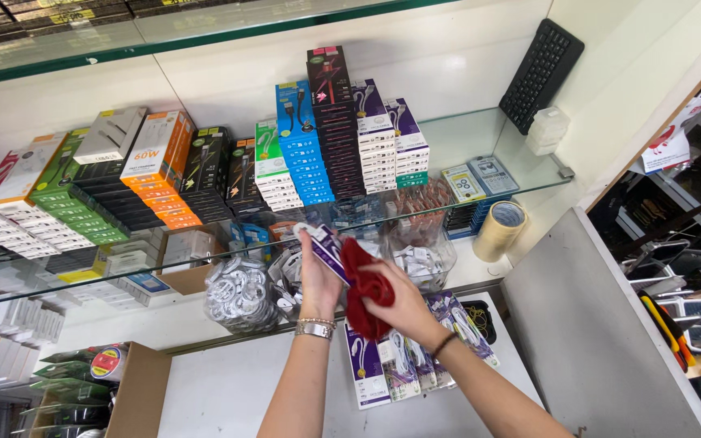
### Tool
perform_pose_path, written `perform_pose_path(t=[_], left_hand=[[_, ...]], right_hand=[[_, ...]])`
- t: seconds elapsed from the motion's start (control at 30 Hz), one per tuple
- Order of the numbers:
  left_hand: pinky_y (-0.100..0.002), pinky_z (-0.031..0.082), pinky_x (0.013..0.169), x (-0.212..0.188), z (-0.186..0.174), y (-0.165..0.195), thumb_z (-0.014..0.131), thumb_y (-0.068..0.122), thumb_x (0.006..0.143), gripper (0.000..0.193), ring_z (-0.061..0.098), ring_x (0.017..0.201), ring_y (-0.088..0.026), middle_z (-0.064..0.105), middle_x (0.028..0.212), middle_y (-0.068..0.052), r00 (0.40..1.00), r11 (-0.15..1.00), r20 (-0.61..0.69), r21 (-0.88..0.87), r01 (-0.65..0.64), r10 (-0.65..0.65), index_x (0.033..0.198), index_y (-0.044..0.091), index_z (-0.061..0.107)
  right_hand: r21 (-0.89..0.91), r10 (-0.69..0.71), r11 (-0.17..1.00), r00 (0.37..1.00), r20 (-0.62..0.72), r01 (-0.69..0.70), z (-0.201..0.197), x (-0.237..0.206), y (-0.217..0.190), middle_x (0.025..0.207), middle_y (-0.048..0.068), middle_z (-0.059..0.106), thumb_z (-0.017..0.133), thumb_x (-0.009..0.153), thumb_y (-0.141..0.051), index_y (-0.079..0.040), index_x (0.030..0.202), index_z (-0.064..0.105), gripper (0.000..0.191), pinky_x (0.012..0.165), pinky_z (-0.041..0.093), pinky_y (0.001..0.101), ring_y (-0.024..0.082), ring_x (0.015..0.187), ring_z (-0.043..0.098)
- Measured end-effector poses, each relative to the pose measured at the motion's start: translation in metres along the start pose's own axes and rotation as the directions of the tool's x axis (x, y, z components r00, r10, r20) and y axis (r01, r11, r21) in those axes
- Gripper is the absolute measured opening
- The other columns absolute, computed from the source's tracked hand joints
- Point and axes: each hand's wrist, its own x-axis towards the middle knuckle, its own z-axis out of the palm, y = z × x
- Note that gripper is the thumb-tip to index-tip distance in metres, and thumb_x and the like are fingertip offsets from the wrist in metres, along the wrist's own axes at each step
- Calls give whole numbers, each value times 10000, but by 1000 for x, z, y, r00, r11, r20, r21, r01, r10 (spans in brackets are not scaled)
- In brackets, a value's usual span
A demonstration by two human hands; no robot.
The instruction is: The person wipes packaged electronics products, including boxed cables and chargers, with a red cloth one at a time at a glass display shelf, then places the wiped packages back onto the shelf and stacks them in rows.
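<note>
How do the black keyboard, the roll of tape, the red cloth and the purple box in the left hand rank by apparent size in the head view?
1. Black keyboard
2. Red cloth, held by the right hand
3. Roll of tape
4. Purple box in the left hand, though partly hidden, so unsure against the tape.

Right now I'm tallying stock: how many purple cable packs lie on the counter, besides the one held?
4 show: a fanned row on the counter, first, second, third, fourth. The arms cover parts, so more may be hidden.

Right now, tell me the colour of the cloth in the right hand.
Red: the cloth in the right hand, seen in the head view.
</note>
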Motion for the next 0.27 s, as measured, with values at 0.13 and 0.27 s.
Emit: perform_pose_path(t=[0.13,0.27], left_hand=[[-416,531,936,0,-6,27,442,686,943,718,645,1080,-274,684,1118,-125,986,990,-164,132,40,-18,1247,58,611],[-432,466,1032,-11,-2,-28,606,572,977,720,639,1192,-297,661,1300,-199,984,867,-26,477,-143,177,1366,-34,597]], right_hand=[[490,423,735,882,210,-469,-18,-9,25,1202,89,737,746,864,-237,-97,1311,607,488,989,560,344,210,1110,712],[695,544,502,813,210,-516,3,31,46,1275,100,665,748,902,-269,-73,1400,547,571,929,531,417,204,1115,648]])
